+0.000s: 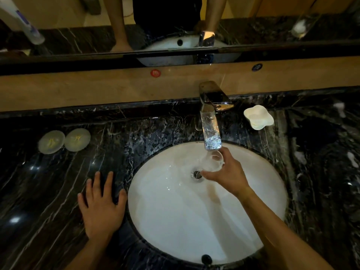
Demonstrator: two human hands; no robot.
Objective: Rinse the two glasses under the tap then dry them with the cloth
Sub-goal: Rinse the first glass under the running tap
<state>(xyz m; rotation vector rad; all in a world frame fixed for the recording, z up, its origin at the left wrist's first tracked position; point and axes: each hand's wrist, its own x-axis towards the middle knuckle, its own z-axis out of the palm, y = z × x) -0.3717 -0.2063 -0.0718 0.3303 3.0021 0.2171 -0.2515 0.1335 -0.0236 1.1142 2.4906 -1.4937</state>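
Observation:
My right hand holds a clear glass tilted on its side just under the chrome tap's spout, over the drain of the white oval sink. Water runs over the glass into the basin. My left hand lies flat with spread fingers on the dark marble counter, left of the sink, holding nothing. A second glass and a cloth do not show on the counter.
Two round paper-covered lids lie on the counter at the far left. A white flower-shaped soap dish sits right of the tap. A beige ledge and a mirror run along the back. The counter around the sink is wet.

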